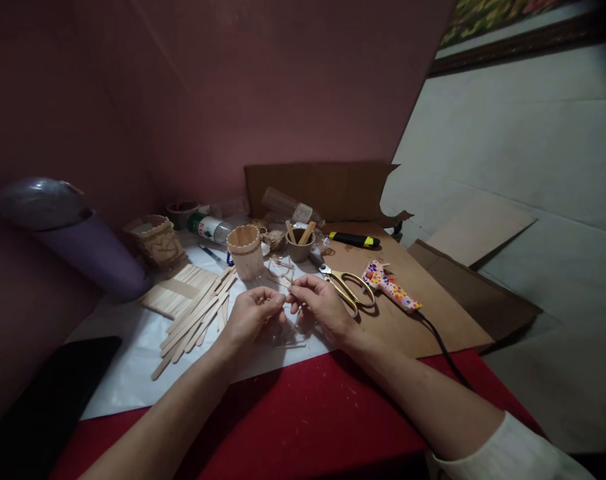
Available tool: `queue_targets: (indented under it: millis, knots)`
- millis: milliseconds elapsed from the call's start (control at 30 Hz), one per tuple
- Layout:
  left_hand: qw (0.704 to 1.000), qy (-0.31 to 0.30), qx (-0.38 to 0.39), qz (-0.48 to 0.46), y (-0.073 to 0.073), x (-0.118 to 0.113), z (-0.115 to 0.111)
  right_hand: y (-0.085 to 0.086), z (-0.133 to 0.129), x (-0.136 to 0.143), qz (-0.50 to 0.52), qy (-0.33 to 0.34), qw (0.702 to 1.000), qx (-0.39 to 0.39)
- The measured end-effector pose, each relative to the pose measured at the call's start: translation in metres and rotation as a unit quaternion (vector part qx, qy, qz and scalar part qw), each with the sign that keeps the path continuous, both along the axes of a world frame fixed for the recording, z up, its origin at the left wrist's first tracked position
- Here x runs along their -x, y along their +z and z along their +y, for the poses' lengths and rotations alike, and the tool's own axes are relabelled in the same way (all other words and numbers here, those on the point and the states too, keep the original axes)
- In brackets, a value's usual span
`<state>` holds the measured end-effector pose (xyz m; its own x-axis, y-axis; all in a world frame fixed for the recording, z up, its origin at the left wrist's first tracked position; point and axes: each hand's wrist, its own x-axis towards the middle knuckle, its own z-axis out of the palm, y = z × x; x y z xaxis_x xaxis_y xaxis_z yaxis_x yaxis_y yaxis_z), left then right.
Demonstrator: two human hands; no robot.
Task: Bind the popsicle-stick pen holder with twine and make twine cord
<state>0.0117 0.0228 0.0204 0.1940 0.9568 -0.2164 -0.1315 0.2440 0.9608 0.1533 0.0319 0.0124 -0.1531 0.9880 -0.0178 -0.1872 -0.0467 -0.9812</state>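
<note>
My left hand [255, 312] and my right hand [323, 308] meet over the white paper, fingertips almost touching. Both are closed in a pinch on thin brown twine [279, 275], which loops out beyond the right fingertips; the part between the fingers is mostly hidden. Just behind my left hand stands a round holder of wooden sticks [245, 252] with a scalloped rim. Gold-handled scissors [353, 288] lie right of my right hand. Several loose craft sticks [197, 320] fan out left of my left hand, beside a flat panel of joined sticks [175, 291].
A flowered glue gun [391, 287] with a black cord and a yellow-black cutter [355, 240] rest on cardboard [423, 320]. Behind are a small pot [300, 250] with sticks, plastic bottles [210, 229] and a decorated holder [157, 243]. A large purple object [90, 250] leans at left.
</note>
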Motion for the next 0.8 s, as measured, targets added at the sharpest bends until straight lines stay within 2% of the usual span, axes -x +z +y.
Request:
queue_targets:
  millis: [200, 467, 800]
  knots:
    - [1.000, 0.004, -0.017, 0.026, -0.0003, 0.0001, 0.0003, 0.0013, 0.0021, -0.0021, 0.045, -0.021, 0.998, 0.044]
    - [0.999, 0.022, -0.030, 0.023, -0.0025, 0.0002, 0.0008, -0.0026, 0.0039, -0.0020, 0.039, -0.044, 0.997, 0.049]
    - [0.997, 0.050, -0.048, 0.028, -0.0058, 0.0021, 0.0030, -0.0005, 0.0056, -0.0052, 0.084, -0.086, 0.990, 0.069]
